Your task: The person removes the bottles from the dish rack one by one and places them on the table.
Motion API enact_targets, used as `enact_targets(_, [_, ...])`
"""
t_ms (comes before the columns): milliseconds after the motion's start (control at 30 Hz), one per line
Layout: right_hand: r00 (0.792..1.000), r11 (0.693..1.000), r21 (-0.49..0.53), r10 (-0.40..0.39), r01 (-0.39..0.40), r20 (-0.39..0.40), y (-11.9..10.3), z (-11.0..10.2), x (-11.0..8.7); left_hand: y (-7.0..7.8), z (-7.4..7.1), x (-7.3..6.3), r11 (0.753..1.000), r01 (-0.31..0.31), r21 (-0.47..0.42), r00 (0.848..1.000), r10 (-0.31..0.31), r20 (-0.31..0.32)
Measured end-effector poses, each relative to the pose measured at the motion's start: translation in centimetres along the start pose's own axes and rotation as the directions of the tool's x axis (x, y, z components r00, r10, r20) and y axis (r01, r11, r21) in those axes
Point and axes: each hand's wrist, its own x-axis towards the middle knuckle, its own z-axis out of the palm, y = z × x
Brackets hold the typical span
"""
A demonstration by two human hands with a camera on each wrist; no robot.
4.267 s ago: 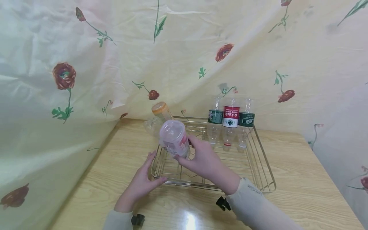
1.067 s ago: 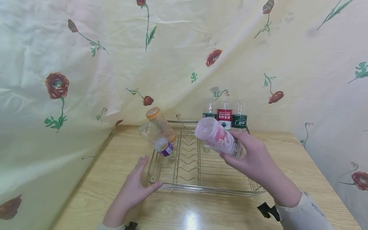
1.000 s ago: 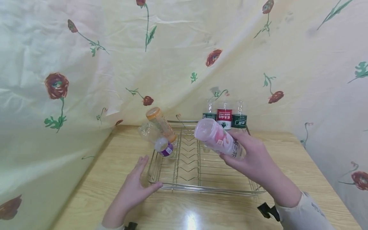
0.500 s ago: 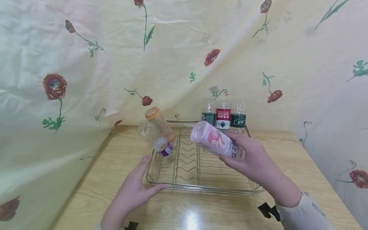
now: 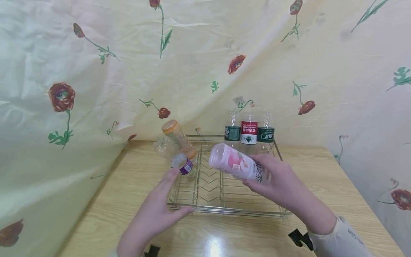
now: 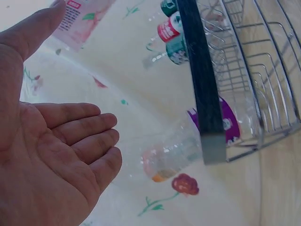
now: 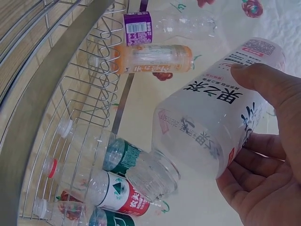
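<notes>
Head view: left hand (image 5: pixel 156 210) has shifted nearer the pink bottle (image 5: pixel 238 164).

Rack (image 5: pixel 231 211) on table (image 5: pixel 321 175), two bottles (image 5: pixel 179 137) inside left, three bottles (image 5: pixel 249 134) right

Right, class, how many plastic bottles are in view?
6: a pink bottle in the right hand; a purple-labelled bottle and an orange bottle at left in the metal wire rack; two green-labelled bottles flanking a red-labelled bottle, back right.

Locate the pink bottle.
In the head view, the pink bottle is tilted in the right hand, over the wire rack, right of the purple-labelled bottle.
</notes>
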Motion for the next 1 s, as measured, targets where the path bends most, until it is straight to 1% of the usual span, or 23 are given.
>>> enact_targets(167, [1.0, 1.0, 0.004, -0.012, 0.012, 0.014, -0.1, 0.1, -0.2, 0.5, -0.1, 0.3, 0.999, -0.054, 0.003, 0.998, 0.054, -0.013])
enact_targets(333, [0.999, 0.999, 0.01, -0.037, 0.037, 0.015, -0.1, 0.3, -0.4, 1.0, -0.2, 0.5, 0.998, -0.065, -0.004, 0.998, 0.065, -0.008])
enact_targets(467, [0.999, 1.0, 0.002, -0.022, 0.022, 0.035, -0.1, 0.4, -0.6, 1.2, -0.2, 0.9, 0.994, -0.111, 0.001, 0.994, 0.111, -0.016])
enact_targets(600, [0.998, 1.0, -0.006, 0.011, -0.011, 0.066, -0.3, 0.4, -0.8, 1.5, -0.3, 1.4, 0.987, -0.161, 0.028, 0.987, 0.162, -0.019])
enact_targets(700, [0.996, 1.0, 0.007, 0.026, -0.027, 0.087, -0.4, 0.5, -0.9, 1.9, -0.4, 1.9, 0.979, -0.2, 0.04, 0.98, 0.201, -0.012])
enact_targets(867, [0.994, 1.0, 0.008, 0.021, -0.022, 0.109, -0.7, 0.6, -0.9, 2.4, -0.6, 2.6, 0.964, -0.266, 0.021, 0.964, 0.266, -0.003])
enact_targets(1000, [0.994, 0.999, -0.035, 0.0, 0.004, 0.111, -0.8, 0.7, -0.8, 2.8, -0.7, 3.1, 0.957, -0.289, 0.033, 0.957, 0.29, 0.002])
